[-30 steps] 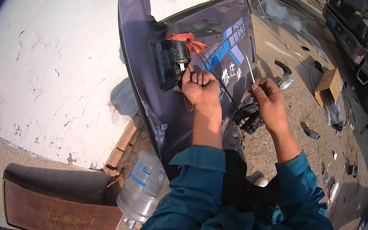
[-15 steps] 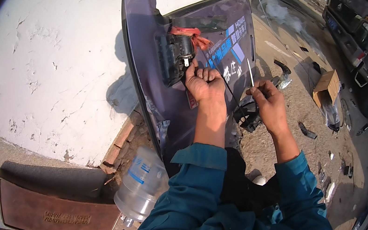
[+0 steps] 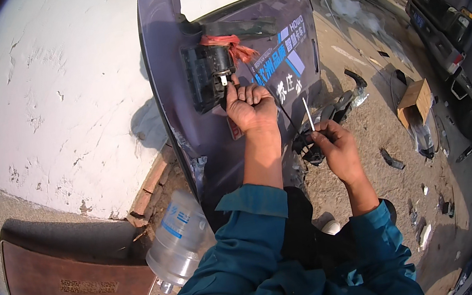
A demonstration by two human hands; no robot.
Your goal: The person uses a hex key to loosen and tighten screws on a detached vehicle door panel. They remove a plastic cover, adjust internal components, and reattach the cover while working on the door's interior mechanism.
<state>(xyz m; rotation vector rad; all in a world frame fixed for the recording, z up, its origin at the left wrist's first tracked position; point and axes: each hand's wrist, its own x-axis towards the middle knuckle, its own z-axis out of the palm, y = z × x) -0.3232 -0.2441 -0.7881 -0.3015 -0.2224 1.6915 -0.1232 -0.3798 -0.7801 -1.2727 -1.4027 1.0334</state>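
Observation:
A dark purple truck door (image 3: pixel 250 163) stands upright in front of me. On its outer face is a black fitting (image 3: pixel 200 74) with a small silver metal piece (image 3: pixel 224 80) at its lower edge. Just below that piece, my left hand (image 3: pixel 252 109) is closed with curled fingers; what it pinches, if anything, is hidden. A red cloth strip (image 3: pixel 227 45) is tied around the fitting's top. My right hand (image 3: pixel 336 148), lower and to the right, grips a thin white stick (image 3: pixel 308 114) between thumb and fingers, its free end pointing up.
A white wall (image 3: pixel 60 100) rises at the left. Below it are a brown chair part (image 3: pixel 72 273) and a clear water jug (image 3: pixel 179 240). At right, a cardboard box (image 3: pixel 414 103) and scattered dark parts lie on the ground, near a dark vehicle (image 3: pixel 454 26). A black cord (image 3: pixel 291 120) hangs across the door.
The door and both hands have shifted left in view. The right hand, with the white stick, sits slightly lower. The left hand stays at the fitting's lower edge.

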